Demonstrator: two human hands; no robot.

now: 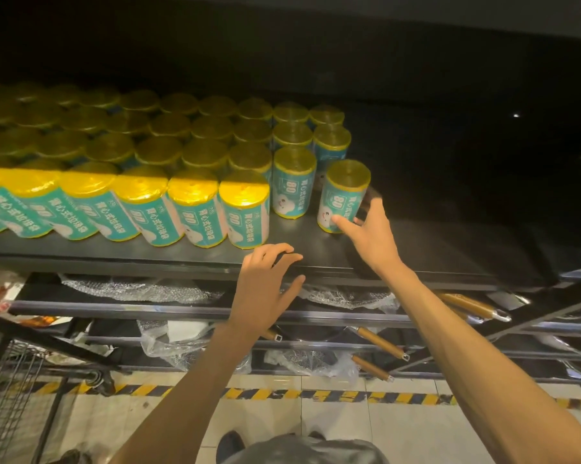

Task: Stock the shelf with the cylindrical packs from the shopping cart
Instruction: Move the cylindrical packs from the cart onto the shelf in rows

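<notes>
At the lower left of the frame the wire shopping cart (11,370) showed only its rim and mesh, so whether more packs waited inside could not be told. Above it, across the left and centre, the shelf (182,252) carried rows of cylindrical packs (195,155) standing upright with yellow tops, the front row (148,205) packed shoulder to shoulder.

At centre, the left hand (265,289) hovered at the shelf's front edge, fingers spread and loosely curved, holding nothing. A knock from it against the end of the front row could have toppled the nearest pack, and the neighbours might have followed (they stood close enough to fall like dominoes).

Right of centre, the newest pack (344,195) stood upright on the shelf, apart from the neighbouring column with a gap between. The right hand (371,236) was at its lower side, thumb touching the label and fingers reaching round behind; a full grip was not plain, more a loose, open contact. A careless withdrawal could have dragged the base and tipped the pack, sending it rolling toward the bare dark shelf at the right or off the front lip onto the tiled floor (349,430).
</notes>
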